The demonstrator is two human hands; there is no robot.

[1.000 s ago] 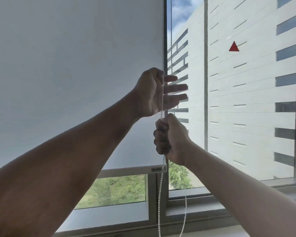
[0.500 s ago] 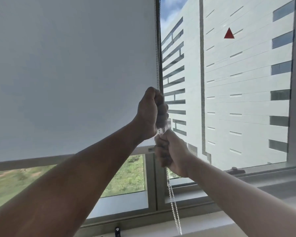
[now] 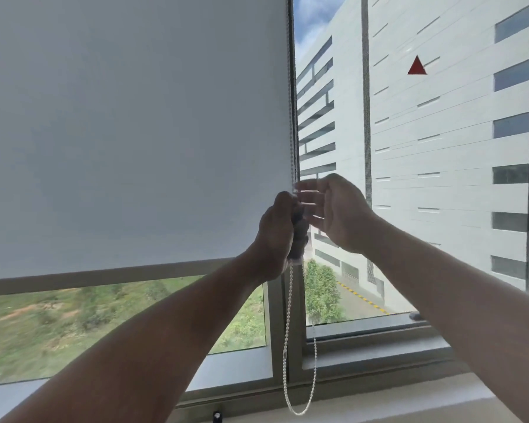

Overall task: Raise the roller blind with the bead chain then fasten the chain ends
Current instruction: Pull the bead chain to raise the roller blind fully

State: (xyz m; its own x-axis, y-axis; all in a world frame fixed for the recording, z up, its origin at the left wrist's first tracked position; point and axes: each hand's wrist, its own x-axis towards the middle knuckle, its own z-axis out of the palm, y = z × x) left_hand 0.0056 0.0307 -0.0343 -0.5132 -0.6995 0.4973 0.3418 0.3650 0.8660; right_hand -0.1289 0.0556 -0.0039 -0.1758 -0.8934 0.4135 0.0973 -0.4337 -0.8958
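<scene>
A white roller blind (image 3: 135, 132) covers most of the left window pane, and its bottom bar (image 3: 104, 277) hangs a little above the sill. The white bead chain (image 3: 288, 315) runs down the blind's right edge and ends in a loop near the sill. My left hand (image 3: 277, 233) grips the chain in a fist at the height of the bottom bar. My right hand (image 3: 333, 209) is just right of it and slightly higher, fingers spread and blurred, holding nothing.
The grey window frame post (image 3: 280, 331) stands behind the chain. A windowsill (image 3: 379, 401) runs along the bottom. Through the right pane I see a white building with a red triangle sticker (image 3: 417, 66) on the glass. A small dark fitting (image 3: 217, 416) sits on the sill.
My right hand has let go of the chain and risen with fingers spread. My left hand keeps its grip and has come lower. The blind's bottom bar has risen over the last second.
</scene>
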